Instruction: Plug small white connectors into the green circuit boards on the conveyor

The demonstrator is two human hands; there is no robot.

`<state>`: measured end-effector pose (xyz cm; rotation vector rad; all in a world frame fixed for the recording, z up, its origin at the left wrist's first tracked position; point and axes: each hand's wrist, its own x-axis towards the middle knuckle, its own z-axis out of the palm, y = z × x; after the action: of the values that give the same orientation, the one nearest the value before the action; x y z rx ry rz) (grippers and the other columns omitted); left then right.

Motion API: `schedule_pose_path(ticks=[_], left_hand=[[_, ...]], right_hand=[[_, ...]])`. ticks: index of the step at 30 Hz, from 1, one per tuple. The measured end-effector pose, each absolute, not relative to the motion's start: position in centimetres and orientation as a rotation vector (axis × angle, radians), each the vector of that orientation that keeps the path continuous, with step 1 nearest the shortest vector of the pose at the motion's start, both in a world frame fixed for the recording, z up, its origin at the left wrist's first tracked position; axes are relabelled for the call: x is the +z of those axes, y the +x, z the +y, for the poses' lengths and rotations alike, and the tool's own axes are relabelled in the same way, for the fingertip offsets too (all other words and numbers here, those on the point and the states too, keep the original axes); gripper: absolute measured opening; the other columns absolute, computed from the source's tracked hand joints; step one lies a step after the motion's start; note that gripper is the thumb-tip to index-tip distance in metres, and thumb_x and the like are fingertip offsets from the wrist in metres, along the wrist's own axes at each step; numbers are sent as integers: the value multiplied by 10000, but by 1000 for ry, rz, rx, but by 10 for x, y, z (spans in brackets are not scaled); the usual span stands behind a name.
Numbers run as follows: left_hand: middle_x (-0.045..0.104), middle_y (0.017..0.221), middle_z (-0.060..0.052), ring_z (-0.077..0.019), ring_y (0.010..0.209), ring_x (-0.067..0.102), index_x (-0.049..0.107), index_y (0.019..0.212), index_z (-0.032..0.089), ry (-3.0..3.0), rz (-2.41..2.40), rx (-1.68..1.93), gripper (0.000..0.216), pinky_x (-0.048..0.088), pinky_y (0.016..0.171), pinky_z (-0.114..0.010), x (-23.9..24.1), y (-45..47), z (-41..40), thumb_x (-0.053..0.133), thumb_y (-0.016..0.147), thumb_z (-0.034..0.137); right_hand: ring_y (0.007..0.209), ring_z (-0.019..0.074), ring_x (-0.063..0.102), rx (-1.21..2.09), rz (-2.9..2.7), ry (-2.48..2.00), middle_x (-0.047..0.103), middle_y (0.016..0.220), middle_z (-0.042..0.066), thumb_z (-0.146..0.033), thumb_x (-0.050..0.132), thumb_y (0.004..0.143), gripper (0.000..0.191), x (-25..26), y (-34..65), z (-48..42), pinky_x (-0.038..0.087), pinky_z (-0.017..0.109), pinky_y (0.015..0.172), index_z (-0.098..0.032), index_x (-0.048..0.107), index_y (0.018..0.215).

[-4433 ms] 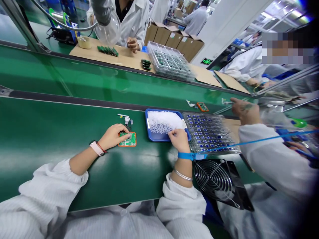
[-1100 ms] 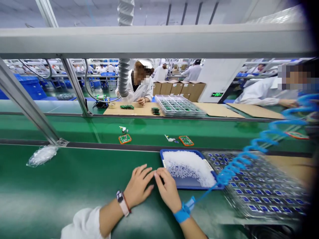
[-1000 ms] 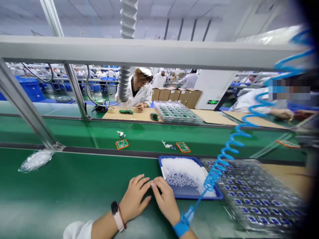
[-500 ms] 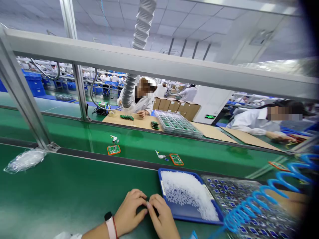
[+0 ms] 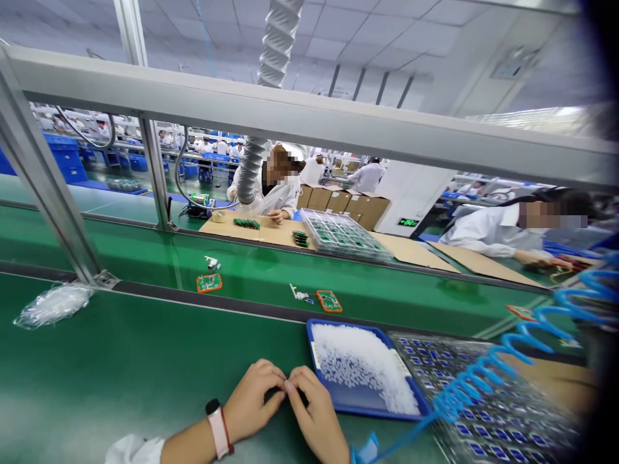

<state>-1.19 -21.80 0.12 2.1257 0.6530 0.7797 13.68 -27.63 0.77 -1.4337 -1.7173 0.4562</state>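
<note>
My left hand (image 5: 251, 406) and my right hand (image 5: 314, 419) rest on the green table (image 5: 145, 361) with their fingertips pinched together. Whatever sits between the fingers is too small to make out. A watch is on my left wrist. A blue strap on my right wrist carries a coiled blue cord (image 5: 483, 380) that runs off to the right. Just right of my right hand stands a blue tray (image 5: 358, 409) heaped with small white parts. Beyond it lies a clear blister tray (image 5: 498, 425) of small blue parts.
Two orange-framed circuit boards, one (image 5: 209, 282) at left and one (image 5: 329, 300) at right, lie on the conveyor belt behind the table. A crumpled plastic bag (image 5: 53, 303) lies far left by a metal post (image 5: 48, 193). A crossbar (image 5: 309, 125) runs overhead. Co-workers in white coats sit across the belt.
My fingers went from lying fairly flat to pinched together, tip to tip. The boards on the belt have drifted left. The view has tilted up.
</note>
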Motion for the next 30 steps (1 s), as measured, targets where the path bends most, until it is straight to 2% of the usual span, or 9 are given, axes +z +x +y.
schedule_pose_path(ticks=[12,21,30], left_hand=[[659,886,-45,-174,866,543,631,810,175,2127,650,803,177,405,820,-311,3,-12,-219,478,883,227],[668,892,-28,-167,879,553,646,809,178,2169,650,742,130,397,820,-303,2,-13,-219,524,852,166],[671,881,-31,-164,873,559,649,796,178,2189,625,740,147,398,813,-308,2,-13,-219,517,860,174]], right_hand=[[711,125,538,449,-1691,-1424,550,736,32,-272,411,927,280,12,136,-277,442,232,661,-176,532,694],[709,121,535,470,-1682,-1419,535,732,29,-288,408,929,289,10,136,-277,441,231,657,-176,489,675],[693,123,543,511,-1640,-1394,543,716,29,-304,432,917,301,12,136,-276,449,234,644,-175,501,654]])
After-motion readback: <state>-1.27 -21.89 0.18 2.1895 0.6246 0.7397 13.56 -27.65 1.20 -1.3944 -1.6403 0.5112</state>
